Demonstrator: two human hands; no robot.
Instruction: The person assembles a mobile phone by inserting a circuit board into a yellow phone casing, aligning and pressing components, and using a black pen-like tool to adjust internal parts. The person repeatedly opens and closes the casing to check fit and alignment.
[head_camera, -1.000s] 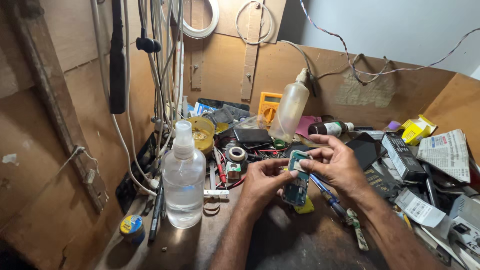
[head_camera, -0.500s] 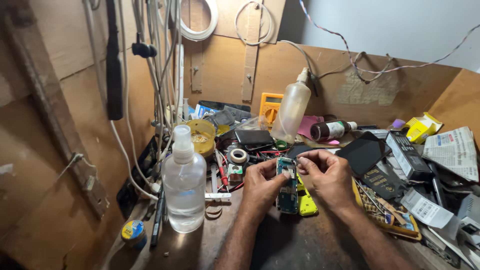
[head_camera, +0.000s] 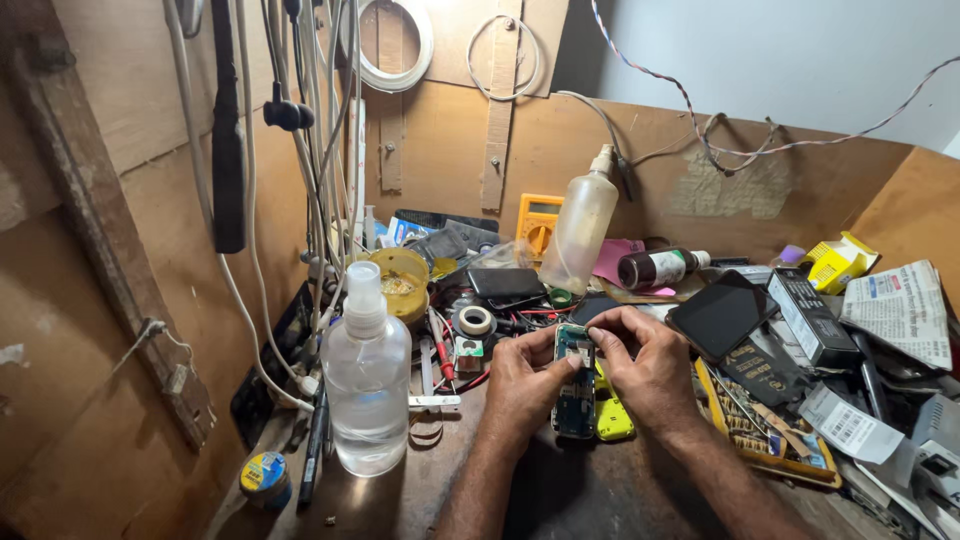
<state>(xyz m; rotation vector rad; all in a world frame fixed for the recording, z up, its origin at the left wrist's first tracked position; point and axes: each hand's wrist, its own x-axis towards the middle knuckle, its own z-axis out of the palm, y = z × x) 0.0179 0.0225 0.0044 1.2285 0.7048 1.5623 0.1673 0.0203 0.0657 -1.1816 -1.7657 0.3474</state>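
Circuit board (head_camera: 575, 385) between both hands, clutter close around.

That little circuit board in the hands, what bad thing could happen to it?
Both hands, left hand and right hand, pinch the bare circuit board at its top end, so it might slip or flex and crack. The clear spray bottle stands close by the left forearm; a bump could tip it and perhaps wet the board. The bench is crowded, so any tiny part that drops could get lost among the clutter.

Both forearms reach forward, left hand (head_camera: 522, 385) and right hand (head_camera: 648, 368) close together, fingers pinched.
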